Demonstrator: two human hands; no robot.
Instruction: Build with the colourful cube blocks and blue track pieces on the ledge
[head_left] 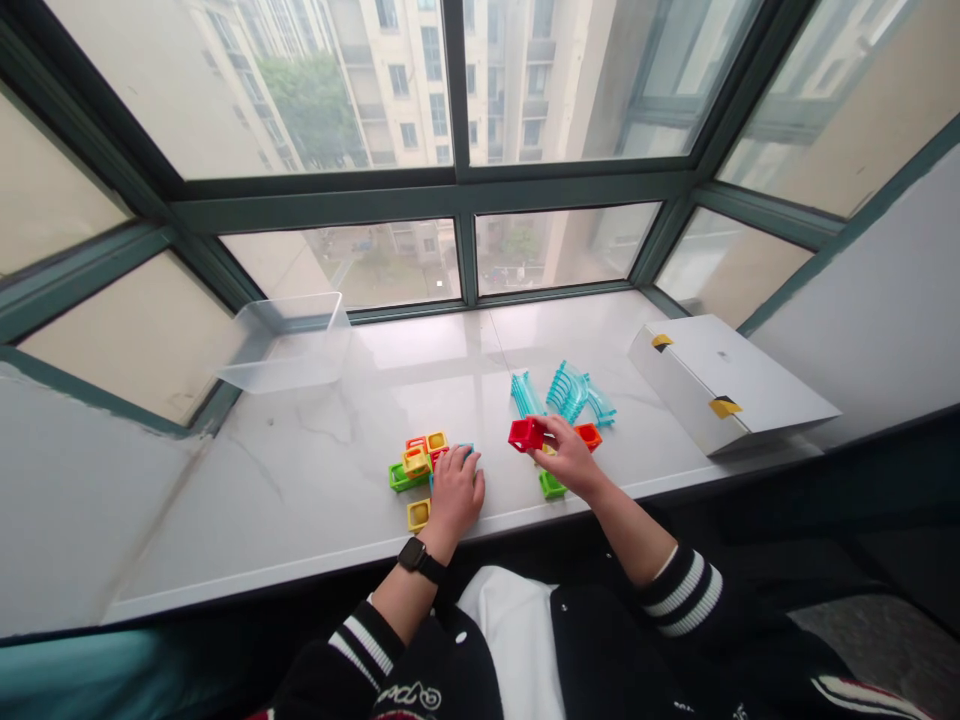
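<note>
1 red blk (pixel 525 435) in R grip (pixel 567 455); L grip (pixel 457 490) at blk pile (pixel 415 462).

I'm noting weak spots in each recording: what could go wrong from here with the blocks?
The red block is held in the fingers of the right hand, so it might slip and drop onto the sill. Near the left hand, a yellow block lies close to the sill's front edge; a careless sweep could knock it off.
</note>
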